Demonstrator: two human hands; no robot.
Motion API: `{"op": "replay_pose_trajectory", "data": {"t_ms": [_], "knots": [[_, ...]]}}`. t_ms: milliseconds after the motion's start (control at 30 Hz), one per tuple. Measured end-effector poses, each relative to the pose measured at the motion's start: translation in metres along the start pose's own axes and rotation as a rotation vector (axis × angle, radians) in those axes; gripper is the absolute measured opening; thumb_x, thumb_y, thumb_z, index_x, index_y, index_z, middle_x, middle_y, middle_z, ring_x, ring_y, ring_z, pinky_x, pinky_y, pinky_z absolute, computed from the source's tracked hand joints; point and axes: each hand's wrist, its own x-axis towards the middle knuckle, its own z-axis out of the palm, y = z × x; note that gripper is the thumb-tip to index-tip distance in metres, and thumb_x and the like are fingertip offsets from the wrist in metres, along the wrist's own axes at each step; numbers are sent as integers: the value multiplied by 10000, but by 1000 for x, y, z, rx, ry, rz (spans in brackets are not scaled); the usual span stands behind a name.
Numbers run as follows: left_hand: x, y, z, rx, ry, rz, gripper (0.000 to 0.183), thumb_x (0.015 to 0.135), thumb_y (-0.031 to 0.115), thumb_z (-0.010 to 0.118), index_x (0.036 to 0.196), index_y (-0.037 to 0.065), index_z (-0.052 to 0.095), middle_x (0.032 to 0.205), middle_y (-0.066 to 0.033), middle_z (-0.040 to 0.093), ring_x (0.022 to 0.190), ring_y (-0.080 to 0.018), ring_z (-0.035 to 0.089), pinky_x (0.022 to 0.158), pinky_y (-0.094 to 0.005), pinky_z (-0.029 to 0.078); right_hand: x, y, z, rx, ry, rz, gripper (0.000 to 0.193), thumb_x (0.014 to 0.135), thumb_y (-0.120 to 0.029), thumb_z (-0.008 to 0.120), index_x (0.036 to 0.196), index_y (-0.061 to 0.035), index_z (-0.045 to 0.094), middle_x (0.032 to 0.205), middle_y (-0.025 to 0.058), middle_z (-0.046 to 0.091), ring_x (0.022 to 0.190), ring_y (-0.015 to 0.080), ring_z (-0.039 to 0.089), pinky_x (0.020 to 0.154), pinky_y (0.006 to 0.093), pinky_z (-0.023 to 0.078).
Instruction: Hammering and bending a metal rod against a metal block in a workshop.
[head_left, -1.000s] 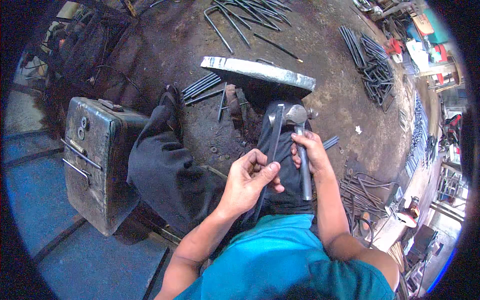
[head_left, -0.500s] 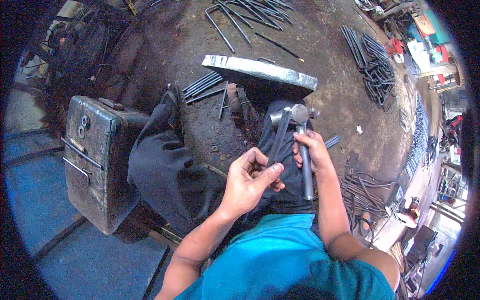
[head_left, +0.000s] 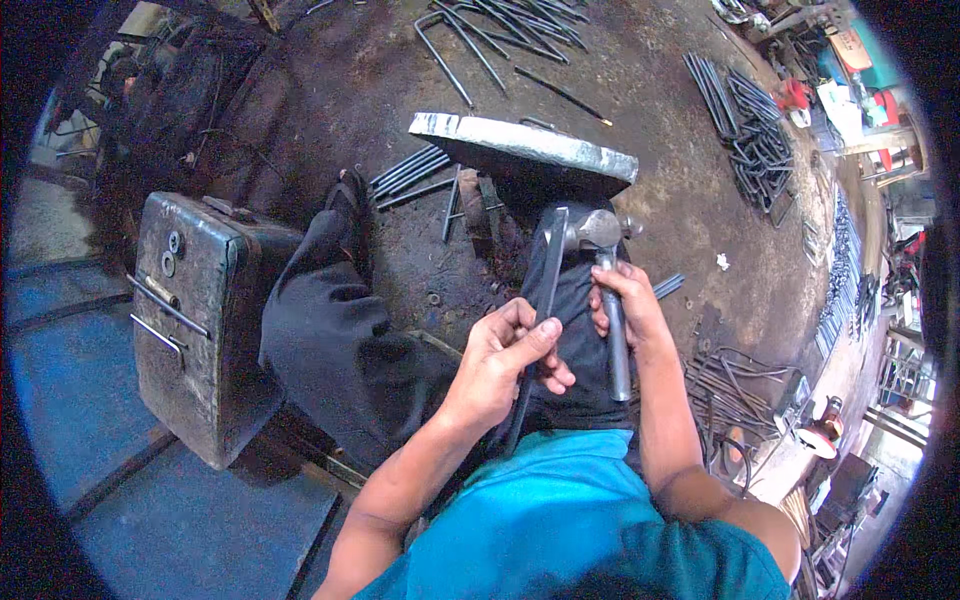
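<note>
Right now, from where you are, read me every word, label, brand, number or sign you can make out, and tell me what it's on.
No text can be read.
Orange-tan panel, upper right: dark marks, possibly lettering, too small and blurred to read.
Hammer in the right hand: no lettering visible.
Flat metal bar in the left hand: none visible.
Dark box at left: none visible.
</note>
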Motion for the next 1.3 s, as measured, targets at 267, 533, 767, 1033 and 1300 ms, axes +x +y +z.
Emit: {"op": "replay_pose_trajectory", "data": {"t_ms": [267,533,767,1033,1300], "knots": [[1,-2,-4,-54,-16,-55,255,929,275,540,906,25,490,671,-78,524,596,-251,633,511,-338,532,-1,1,1,16,-11,-17,198,843,-198,621,902,-54,498,587,69,546,360,158,490,312,297,400],[0,-3,-3,-151,-4,-85,340,960,349,459,889,20,510,652,-79,522,589,-250,620,560,-352,545,1,2,-1,-10,2,-14,215,844,-220,627,894,-56,498,585,69,548,360,155,494,310,287,399],[1,-3,-5,-243,-25,-178,403,979,413,372,834,59,499,606,-74,501,578,-251,566,580,-357,485,1,2,-3,-11,-7,-23,222,852,-227,618,910,-54,491,589,70,547,364,155,500,313,294,411],[2,-4,-6,-333,-51,-184,387,989,412,324,824,92,467,582,-36,454,540,-224,508,570,-359,435,4,3,-4,-1,-22,-7,232,852,-228,619,918,-50,485,590,78,546,363,160,497,312,298,410],[10,-8,-17,-647,-163,-240,336,981,379,369,947,67,491,692,-29,455,590,-174,444,568,-333,429,5,2,-19,189,-144,41,260,869,-275,593,899,-24,533,609,90,557,377,186,505,339,317,419]]}}
